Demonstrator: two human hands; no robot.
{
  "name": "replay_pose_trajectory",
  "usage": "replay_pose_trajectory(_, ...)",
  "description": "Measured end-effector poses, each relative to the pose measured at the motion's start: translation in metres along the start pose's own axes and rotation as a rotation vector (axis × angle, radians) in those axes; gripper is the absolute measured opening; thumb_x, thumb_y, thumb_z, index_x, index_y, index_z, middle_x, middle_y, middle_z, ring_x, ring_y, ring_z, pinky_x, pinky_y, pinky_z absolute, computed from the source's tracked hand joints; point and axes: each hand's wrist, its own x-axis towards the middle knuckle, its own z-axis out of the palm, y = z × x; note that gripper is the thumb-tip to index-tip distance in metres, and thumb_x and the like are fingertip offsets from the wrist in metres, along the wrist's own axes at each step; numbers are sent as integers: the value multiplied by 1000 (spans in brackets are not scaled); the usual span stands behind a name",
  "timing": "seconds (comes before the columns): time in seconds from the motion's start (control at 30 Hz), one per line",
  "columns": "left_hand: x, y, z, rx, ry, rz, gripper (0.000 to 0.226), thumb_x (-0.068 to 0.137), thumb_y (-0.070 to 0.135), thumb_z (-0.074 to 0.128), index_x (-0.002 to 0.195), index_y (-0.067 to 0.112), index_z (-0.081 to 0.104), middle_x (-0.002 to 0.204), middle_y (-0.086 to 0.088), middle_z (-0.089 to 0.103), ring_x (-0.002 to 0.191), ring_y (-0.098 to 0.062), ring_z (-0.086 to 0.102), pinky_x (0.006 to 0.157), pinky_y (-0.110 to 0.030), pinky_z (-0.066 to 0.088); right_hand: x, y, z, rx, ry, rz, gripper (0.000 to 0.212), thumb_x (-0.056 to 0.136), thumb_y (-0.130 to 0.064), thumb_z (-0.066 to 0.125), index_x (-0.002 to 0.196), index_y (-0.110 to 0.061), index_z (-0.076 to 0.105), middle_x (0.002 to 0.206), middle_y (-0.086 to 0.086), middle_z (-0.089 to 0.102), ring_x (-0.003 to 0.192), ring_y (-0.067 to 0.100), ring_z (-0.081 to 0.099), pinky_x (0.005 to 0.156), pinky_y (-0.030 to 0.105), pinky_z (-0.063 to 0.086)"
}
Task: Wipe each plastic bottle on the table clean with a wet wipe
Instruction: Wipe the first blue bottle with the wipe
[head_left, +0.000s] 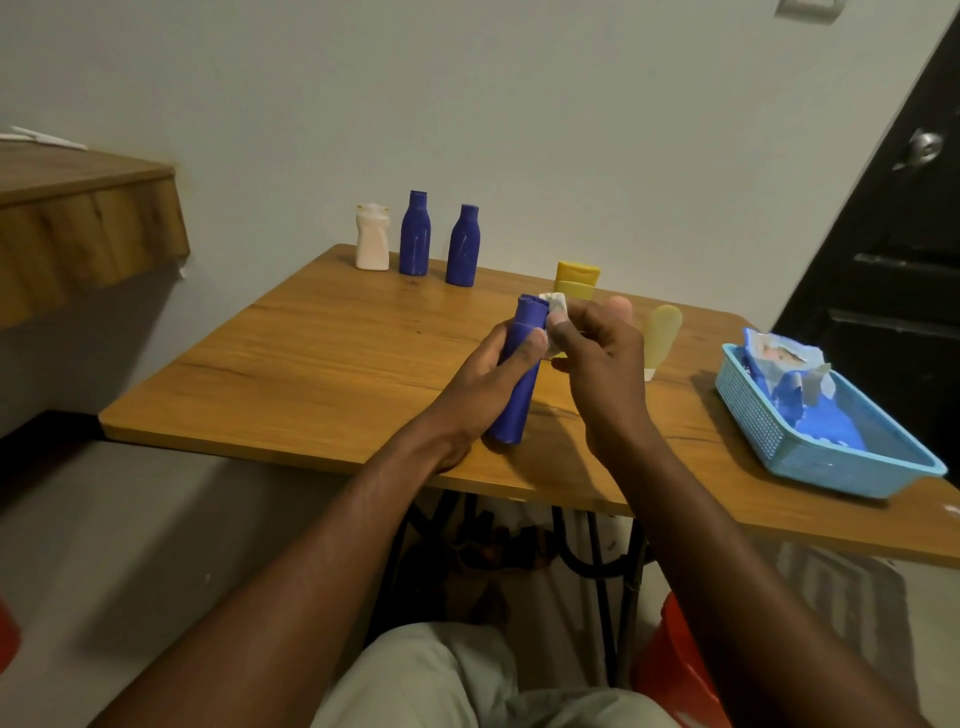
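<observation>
My left hand (488, 379) grips a blue plastic bottle (519, 395) tilted above the wooden table (322, 353), neck pointing up and away. My right hand (597, 358) pinches a small white wet wipe (555, 306) against the bottle's neck. At the table's far edge stand a white bottle (372, 238) and two more blue bottles (414, 234) (462, 247). A yellow bottle (576, 280) stands behind my hands, and a pale yellow tube (661, 335) shows just right of my right hand.
A light blue plastic basket (753, 415) sits at the table's right end, holding a wet wipe packet (779, 358) and something blue. A wooden shelf (78, 223) juts out on the left. A dark door (893, 260) is at the right. An orange stool (675, 665) stands under the table.
</observation>
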Motion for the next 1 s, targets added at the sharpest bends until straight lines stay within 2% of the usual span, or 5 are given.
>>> replay_pose_trajectory(0.13,3,-6,-4,-59,55,-26,44,105,55,50,139,28,56,128,-2,68,119,-23,67,108,-47,52,-19,17,2,-54,-12,-56,22,103,-26,61,118,-19,75,108,-8,77,104,10,71,93,40,59)
replay_pose_trajectory(0.27,4,-6,-7,-186,149,-55,36,108,50,47,124,21,60,103,-8,65,96,-25,63,93,-45,57,-40,27,0,-123,-87,-89,22,96,-11,69,115,-18,77,111,-9,76,108,7,68,92,36,58)
replay_pose_trajectory(0.47,4,-4,-8,-217,169,-111,41,110,46,39,131,18,60,119,-5,75,101,-20,73,89,-34,60,-42,25,5,-229,-111,-229,33,87,9,69,108,-15,78,113,-4,72,115,11,65,94,36,59)
replay_pose_trajectory(0.7,3,-6,-8,-289,122,-148,46,109,47,42,139,16,60,131,-12,69,122,-25,66,108,-44,51,-1,17,7,-262,21,-259,35,90,11,63,113,-12,76,113,-4,68,108,6,65,90,34,60)
replay_pose_trajectory(1.0,2,-4,-11,-425,215,-170,46,111,40,40,143,10,52,131,-15,69,122,-24,66,109,-46,52,-55,24,7,-645,-219,-418,34,84,-7,80,117,-15,76,112,3,67,104,21,62,82,42,58)
